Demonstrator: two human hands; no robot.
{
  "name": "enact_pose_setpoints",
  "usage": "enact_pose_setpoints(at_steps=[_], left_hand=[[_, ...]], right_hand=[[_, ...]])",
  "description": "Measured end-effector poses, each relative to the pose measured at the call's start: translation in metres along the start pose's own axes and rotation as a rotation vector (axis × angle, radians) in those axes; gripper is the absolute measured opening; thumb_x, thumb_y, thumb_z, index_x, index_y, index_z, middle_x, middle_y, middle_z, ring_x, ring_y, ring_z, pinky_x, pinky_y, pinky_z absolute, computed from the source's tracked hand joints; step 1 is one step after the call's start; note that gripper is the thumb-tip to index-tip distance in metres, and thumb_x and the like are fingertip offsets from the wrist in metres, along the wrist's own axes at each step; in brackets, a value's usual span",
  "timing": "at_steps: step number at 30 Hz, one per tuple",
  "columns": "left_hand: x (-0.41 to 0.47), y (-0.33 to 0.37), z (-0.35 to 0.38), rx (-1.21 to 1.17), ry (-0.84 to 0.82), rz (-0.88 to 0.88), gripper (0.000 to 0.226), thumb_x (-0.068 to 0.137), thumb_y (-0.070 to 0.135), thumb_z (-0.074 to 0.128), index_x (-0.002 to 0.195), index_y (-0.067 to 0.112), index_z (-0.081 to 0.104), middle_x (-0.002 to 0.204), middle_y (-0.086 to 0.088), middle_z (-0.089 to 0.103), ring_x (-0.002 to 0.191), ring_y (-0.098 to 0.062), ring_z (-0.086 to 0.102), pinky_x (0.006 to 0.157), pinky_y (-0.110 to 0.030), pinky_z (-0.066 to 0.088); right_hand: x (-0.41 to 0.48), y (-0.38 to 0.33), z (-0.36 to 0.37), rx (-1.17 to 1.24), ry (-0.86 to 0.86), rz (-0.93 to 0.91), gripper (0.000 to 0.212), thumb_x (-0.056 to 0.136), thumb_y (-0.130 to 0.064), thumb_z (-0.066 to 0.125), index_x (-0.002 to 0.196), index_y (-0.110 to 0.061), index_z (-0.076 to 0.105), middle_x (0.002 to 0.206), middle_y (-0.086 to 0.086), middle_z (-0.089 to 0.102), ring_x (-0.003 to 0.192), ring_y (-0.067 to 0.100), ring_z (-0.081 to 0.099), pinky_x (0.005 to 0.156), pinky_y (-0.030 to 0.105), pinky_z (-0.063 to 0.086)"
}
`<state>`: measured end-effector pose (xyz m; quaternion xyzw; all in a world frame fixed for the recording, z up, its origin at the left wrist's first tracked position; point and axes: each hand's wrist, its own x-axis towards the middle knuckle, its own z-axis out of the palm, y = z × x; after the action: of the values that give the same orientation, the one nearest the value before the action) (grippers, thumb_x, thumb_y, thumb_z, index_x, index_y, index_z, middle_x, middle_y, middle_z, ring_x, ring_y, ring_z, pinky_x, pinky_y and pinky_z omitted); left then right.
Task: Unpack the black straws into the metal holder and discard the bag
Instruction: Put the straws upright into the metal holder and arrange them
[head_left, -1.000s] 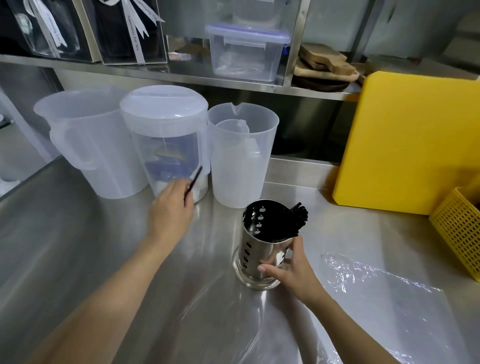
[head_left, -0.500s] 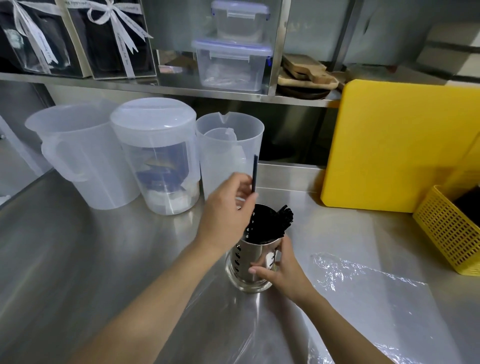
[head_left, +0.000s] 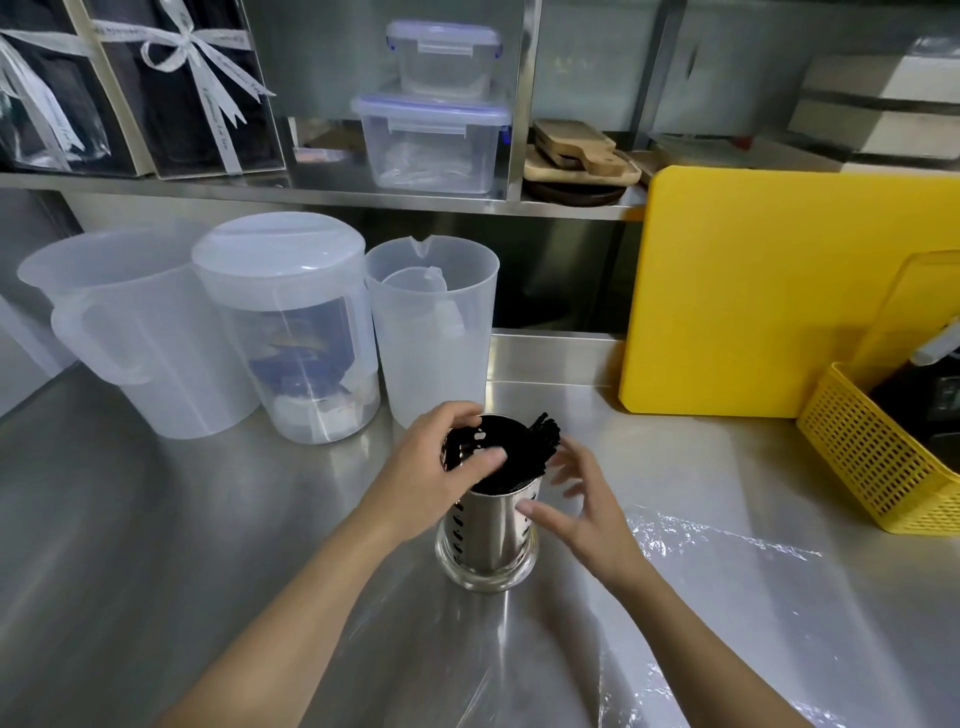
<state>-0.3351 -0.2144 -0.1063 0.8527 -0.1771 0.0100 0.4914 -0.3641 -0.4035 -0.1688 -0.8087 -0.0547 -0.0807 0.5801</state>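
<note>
A perforated metal holder (head_left: 493, 525) stands on the steel counter (head_left: 156, 519) in the middle of the head view. A bunch of black straws (head_left: 545, 436) sticks out of its right side. My left hand (head_left: 431, 478) curls over the holder's left rim with thumb and fingers apart, and no straw shows in it. My right hand (head_left: 587, 509) hovers at the holder's right side with its fingers spread and the thumb close to the wall. The clear plastic bag (head_left: 727, 561) lies flat on the counter, to the right of the holder and in front of it.
Three translucent plastic pitchers (head_left: 431, 332) stand behind the holder to the left. A yellow cutting board (head_left: 753, 291) leans against the back at the right, with a yellow mesh basket (head_left: 872, 462) beside it. Overhead, a shelf (head_left: 311, 195) carries lidded boxes.
My left hand carried a single black straw from near the pitchers to the holder, and the straw has left it. My right hand has let go of the holder's wall and spread its fingers.
</note>
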Motion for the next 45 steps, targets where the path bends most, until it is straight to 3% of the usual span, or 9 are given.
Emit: enact_pose_setpoints(at_steps=[3,7,10,15,20,26,33,37,45], left_hand=[[-0.001,0.007,0.001,0.272,-0.199,0.091,0.089,0.054,0.071,0.056,0.131,0.033,0.037,0.117,0.026,0.036,0.112,0.002,0.032,0.099,-0.022,0.022],[0.007,0.011,0.012,0.452,-0.228,0.15,0.088,0.068,0.068,0.057,0.139,0.028,0.025,0.138,0.012,0.039,0.127,-0.005,0.027,0.098,-0.018,0.012],[0.019,0.006,0.016,0.465,-0.235,0.094,0.082,0.079,0.059,0.055,0.144,0.025,0.018,0.145,0.006,0.035,0.136,-0.015,0.024,0.104,-0.022,0.012],[0.036,0.0,0.016,0.335,-0.22,-0.002,0.068,0.08,0.042,0.064,0.137,0.031,0.03,0.13,0.004,0.048,0.124,-0.02,0.033,0.099,-0.028,0.023],[0.05,-0.012,0.015,0.136,-0.155,-0.073,0.034,0.08,0.037,0.064,0.113,0.037,0.052,0.112,0.003,0.06,0.111,-0.02,0.051,0.095,-0.035,0.044],[0.055,-0.014,0.011,-0.116,-0.05,-0.083,0.02,0.076,0.024,0.072,0.089,0.033,0.06,0.093,0.007,0.064,0.096,-0.015,0.061,0.088,-0.032,0.049],[0.054,-0.018,0.011,-0.143,-0.026,-0.084,0.041,0.076,0.025,0.072,0.112,0.027,0.054,0.108,0.008,0.057,0.105,-0.011,0.054,0.087,-0.019,0.041],[0.057,-0.016,0.008,-0.176,-0.036,-0.149,0.058,0.075,0.031,0.072,0.126,0.03,0.044,0.117,0.005,0.055,0.11,-0.01,0.052,0.095,-0.026,0.039],[0.071,-0.009,0.006,-0.08,-0.077,-0.047,0.038,0.076,0.022,0.072,0.109,0.03,0.053,0.107,0.007,0.064,0.112,-0.011,0.055,0.1,-0.026,0.037]], right_hand=[[0.009,-0.011,-0.008,-0.088,0.014,-0.035,0.075,0.059,-0.062,0.064,0.125,-0.038,0.037,0.113,-0.015,0.048,0.096,-0.003,0.046,0.08,0.006,0.034],[0.024,-0.019,-0.012,-0.251,-0.107,-0.037,0.077,0.065,-0.066,0.06,0.132,-0.035,0.037,0.126,-0.016,0.044,0.122,0.006,0.037,0.108,0.033,0.027],[0.034,-0.017,-0.009,-0.25,-0.154,-0.005,0.072,0.068,-0.07,0.056,0.13,-0.038,0.039,0.128,-0.013,0.052,0.124,0.014,0.041,0.108,0.047,0.03],[0.045,-0.023,-0.01,-0.097,-0.098,0.036,0.032,0.076,-0.035,0.071,0.107,-0.033,0.062,0.106,0.002,0.065,0.099,0.018,0.057,0.085,0.034,0.044],[0.05,-0.036,-0.008,0.046,-0.11,0.044,0.008,0.079,-0.015,0.07,0.082,-0.021,0.067,0.077,-0.003,0.066,0.074,0.007,0.063,0.069,0.02,0.051],[0.06,-0.044,-0.008,0.185,-0.024,0.085,0.006,0.077,-0.007,0.07,0.081,-0.009,0.067,0.075,0.002,0.065,0.066,0.0,0.062,0.063,0.014,0.05],[0.067,-0.034,-0.009,0.124,0.123,0.108,0.029,0.074,-0.016,0.074,0.1,-0.012,0.062,0.09,-0.005,0.06,0.077,0.007,0.052,0.064,0.009,0.045],[0.071,-0.036,-0.01,0.198,0.097,0.144,0.031,0.078,-0.011,0.07,0.108,-0.012,0.06,0.092,-0.001,0.062,0.084,0.006,0.057,0.068,0.008,0.049],[0.08,-0.049,-0.008,0.13,-0.056,0.092,0.011,0.081,0.002,0.062,0.087,-0.004,0.069,0.074,0.003,0.066,0.063,-0.002,0.061,0.062,0.01,0.048]])
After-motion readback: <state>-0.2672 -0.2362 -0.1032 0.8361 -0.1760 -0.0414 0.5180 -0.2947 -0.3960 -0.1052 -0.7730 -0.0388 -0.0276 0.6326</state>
